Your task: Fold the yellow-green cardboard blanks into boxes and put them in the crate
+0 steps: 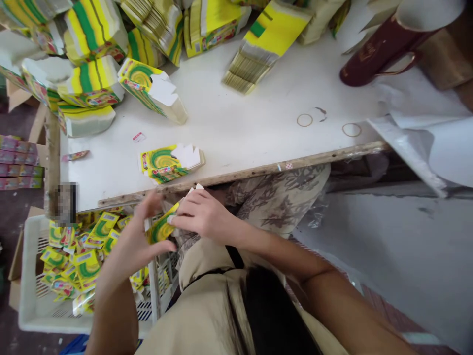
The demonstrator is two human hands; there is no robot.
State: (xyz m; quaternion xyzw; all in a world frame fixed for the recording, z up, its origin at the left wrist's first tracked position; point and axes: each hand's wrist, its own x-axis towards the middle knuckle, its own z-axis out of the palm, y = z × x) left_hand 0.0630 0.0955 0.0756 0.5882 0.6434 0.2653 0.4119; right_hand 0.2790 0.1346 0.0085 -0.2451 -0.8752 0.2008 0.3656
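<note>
Yellow and green, a slim cardboard carton [161, 229] sits pinched in the fingers of the right hand [205, 214], its long axis slanting down-left toward the left hand [127, 249], whose thumb and fingers spread wide about its lower end, contact unclear. Beyond the left hand lies a white slatted plastic basket [30, 281] of similar yellow-green packs [86, 266].

The held carton [161, 228] looks like smooth, faintly shiny printed card. Rough wooden edging [332, 156] borders the smooth tabletop [258, 121]; at eight o'clock the crate [31, 276] looks like plastic, at two o'clock the mug [373, 52] is glossy, and toward seven the shirt [188, 315] is matt cloth.
</note>
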